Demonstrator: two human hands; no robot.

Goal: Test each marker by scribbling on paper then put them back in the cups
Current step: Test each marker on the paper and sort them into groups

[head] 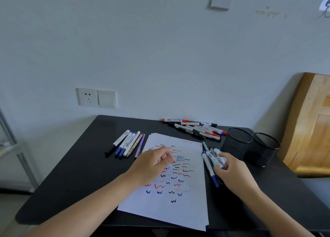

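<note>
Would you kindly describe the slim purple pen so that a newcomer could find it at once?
Start at the scribbled paper in the middle of the black table. Off its left edge lies a row of markers; the purple pen is the row's last, nearest the paper. It alone is lilac, and slimmer than the white markers in that row.

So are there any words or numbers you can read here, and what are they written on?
No text reads clearly.
Left row of markers: dark print on the white barrels, too blurred to read.
Far pile of markers: barrel print, too small to read.
Bunch of markers: barrel print, blurred.
Paper: only red, blue and black squiggles, some like "w"; no words.
</note>
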